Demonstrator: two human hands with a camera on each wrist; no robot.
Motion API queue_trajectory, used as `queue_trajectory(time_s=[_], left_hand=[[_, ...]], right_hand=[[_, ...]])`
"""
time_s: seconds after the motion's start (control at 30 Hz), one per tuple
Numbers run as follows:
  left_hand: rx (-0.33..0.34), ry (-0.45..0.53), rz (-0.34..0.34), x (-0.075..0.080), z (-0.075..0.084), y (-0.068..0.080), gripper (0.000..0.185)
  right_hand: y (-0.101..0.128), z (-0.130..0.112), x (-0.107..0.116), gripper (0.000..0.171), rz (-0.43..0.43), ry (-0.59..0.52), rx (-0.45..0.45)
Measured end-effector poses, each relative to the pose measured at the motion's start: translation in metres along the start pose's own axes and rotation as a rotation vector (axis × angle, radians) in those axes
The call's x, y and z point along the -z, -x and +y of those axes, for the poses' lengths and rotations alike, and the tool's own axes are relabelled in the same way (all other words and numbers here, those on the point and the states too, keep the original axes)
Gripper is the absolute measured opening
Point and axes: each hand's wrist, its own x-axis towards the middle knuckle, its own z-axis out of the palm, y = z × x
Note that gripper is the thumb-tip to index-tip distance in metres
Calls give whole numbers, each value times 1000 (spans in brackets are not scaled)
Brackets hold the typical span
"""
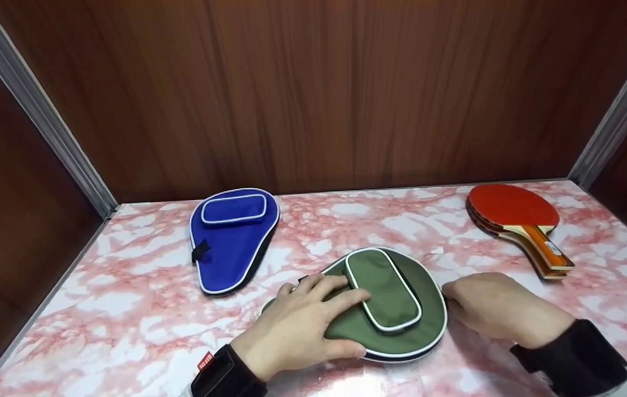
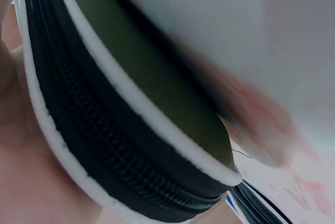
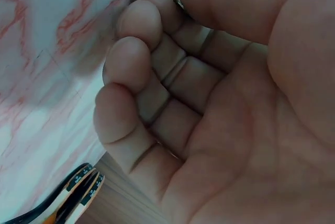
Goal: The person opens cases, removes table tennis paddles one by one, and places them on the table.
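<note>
A green table tennis bat case (image 1: 429,298) with white piping and a raised pocket lies on the table in front of me. My left hand (image 1: 305,325) rests on top of it with fingers spread, fingertips at the pocket's edge and the thumb by the near rim. The black zipper (image 2: 104,124) along the case's side fills much of the left wrist view. At the case's right edge is my right hand (image 1: 492,303), its other fingers curled. Its thumb and index finger pinch a small metallic zipper pull (image 3: 179,0), mostly hidden between the fingertips.
A blue bat case (image 1: 230,248) lies at the back left of the marbled table (image 1: 142,309). Two stacked table tennis bats (image 1: 512,207), red rubber uppermost, lie at the back right. Brown wooden panels (image 1: 313,99) enclose the back and sides.
</note>
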Motion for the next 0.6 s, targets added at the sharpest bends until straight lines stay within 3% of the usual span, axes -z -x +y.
queue_trajectory(time_s=[0.47, 0.6], left_hand=[[22, -20, -1, -1, 2, 0, 76], [45, -57, 12, -3, 5, 0, 77]], right_hand=[[8, -5, 15, 28, -158, -130, 13], [5, -7, 12, 26, -136, -94, -9]])
